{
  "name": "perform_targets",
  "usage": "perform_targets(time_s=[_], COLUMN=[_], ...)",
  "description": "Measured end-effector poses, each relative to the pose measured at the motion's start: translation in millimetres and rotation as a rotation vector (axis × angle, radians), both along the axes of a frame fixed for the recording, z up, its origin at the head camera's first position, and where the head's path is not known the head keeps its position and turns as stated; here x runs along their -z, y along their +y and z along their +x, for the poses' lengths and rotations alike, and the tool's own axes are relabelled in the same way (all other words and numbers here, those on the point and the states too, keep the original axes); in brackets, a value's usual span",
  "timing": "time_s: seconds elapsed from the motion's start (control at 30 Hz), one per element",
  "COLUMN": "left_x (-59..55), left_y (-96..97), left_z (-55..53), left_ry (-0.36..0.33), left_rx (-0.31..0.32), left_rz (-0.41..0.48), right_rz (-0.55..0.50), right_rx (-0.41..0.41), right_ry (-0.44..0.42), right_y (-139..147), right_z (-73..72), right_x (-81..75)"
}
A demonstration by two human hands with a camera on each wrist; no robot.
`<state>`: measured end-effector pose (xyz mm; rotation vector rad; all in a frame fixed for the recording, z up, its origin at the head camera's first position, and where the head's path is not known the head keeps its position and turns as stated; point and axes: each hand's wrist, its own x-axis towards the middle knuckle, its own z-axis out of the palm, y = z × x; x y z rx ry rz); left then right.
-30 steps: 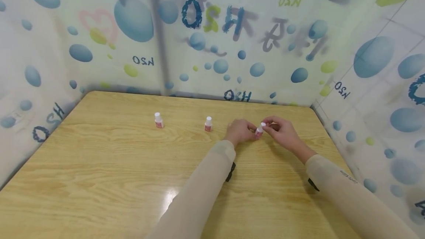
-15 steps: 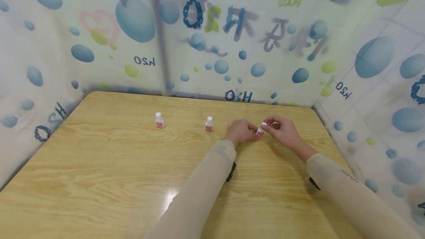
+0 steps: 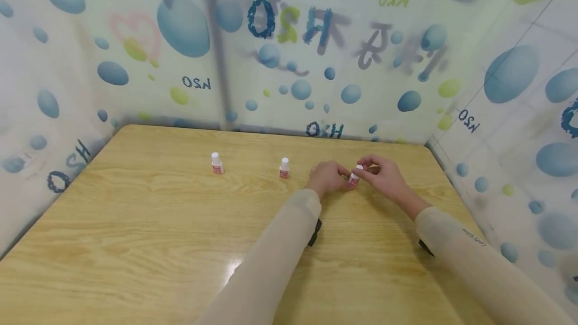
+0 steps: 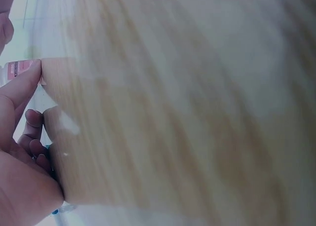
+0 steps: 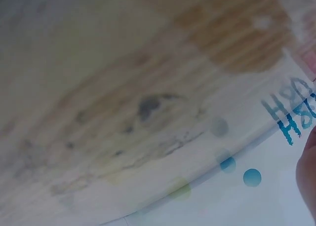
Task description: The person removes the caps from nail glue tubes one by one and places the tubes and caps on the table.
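Observation:
Near the table's far right, my left hand (image 3: pixel 327 177) holds a small white bottle (image 3: pixel 354 180) with a pink-red label between thumb and forefinger, low on its body. From the other side, my right hand (image 3: pixel 385 178) pinches the bottle's white cap (image 3: pixel 359 167) with thumb and fingertips. The bottle leans slightly right. In the left wrist view the label (image 4: pixel 20 67) shows behind the left fingers (image 4: pixel 24 85), and the other fingers curl near the tabletop. The right wrist view catches only a bit of the right hand (image 5: pixel 307 179) at its edge.
Two similar capped bottles stand upright to the left, one bottle (image 3: pixel 283 168) near the left hand and another bottle (image 3: pixel 217 164) further off. The wood-grain table (image 3: pixel 149 224) meets a patterned wall covering (image 3: pixel 280 109) at the back and sides.
The right thumb has shifted left across the cap, covering more of it. The left hand stays in place on the bottle, and the two other bottles have not moved.

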<state>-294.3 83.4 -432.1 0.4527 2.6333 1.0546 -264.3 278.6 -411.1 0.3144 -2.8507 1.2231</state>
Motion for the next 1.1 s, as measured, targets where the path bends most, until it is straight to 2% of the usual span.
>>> perform_targets(time_s=[0.13,0.33,0.63,0.73,0.93,1.1], left_x=[1.7,-0.4,-1.7,-2.2,-3.7,-3.0], left_y=[0.3,-0.7,0.0,0.6,0.1,-1.7], left_z=[1.1,2.1,3.2,4.4,5.9,4.7], left_ry=[-0.006,-0.038,-0.018,-0.016,0.001,0.007], left_rx=[-0.006,-0.010,-0.013,-0.012,-0.007,-0.008], left_rz=[0.004,0.023,0.025,0.020,0.015,0.022], right_rz=[0.023,0.027,-0.012,-0.023,-0.006,-0.011], right_rx=[0.021,-0.021,-0.134,-0.119,-0.018,-0.052], right_ry=[0.037,0.068,0.139,0.113,0.062,0.070], right_y=[0.8,4.3,6.3,5.6,3.9,3.8], right_z=[1.3,1.2,0.4,2.1,4.0,2.7], right_x=[2.2,2.9,4.7,5.7,5.3,5.0])
